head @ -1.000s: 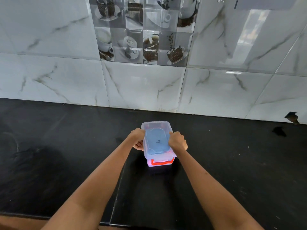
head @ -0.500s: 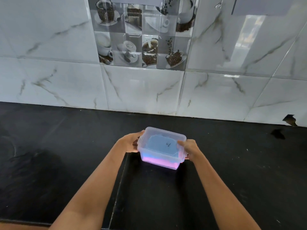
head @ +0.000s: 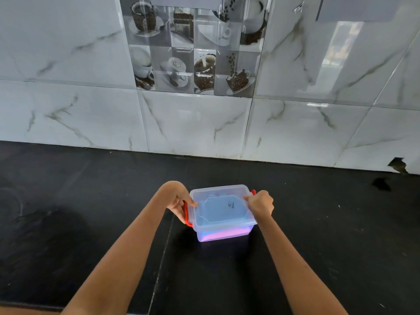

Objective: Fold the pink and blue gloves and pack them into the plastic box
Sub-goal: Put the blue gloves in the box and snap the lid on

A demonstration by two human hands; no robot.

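Plastic box (head: 223, 231): one, translucent, standing on the black countertop (head: 91, 223). Sits directly between the two sets of fingers, lid on.

Lid (head: 221, 206): clear, seated across the box top, a small dark mark near its centre. Thumb tips of both hands rest on its upper face at opposite short ends.

Blue glove (head: 218, 212): seen through the lid as a flat blue layer, between the two thumbs and below them.

Pink glove (head: 227, 234): a pink band at the bottom of the near wall, below the blue layer and nearer the viewer than either set of fingers. Fold lines cannot be made out through the plastic.

Red clips: one (head: 186, 215) at the left end, running under the left fingers; one (head: 253, 192) at the right end, just beyond the right knuckles, mostly hidden.

Left hand (head: 179, 201): fingers curled round the left end of the box, thumb on the lid, the rest against the red clip; gripping.

Right hand (head: 260, 204): fingers closed at the right end, thumb on the lid edge; gripping.

Tiled wall (head: 204, 123): white marble pattern, well beyond the fingertips, with a coffee-cup picture tile (head: 193, 46) above.
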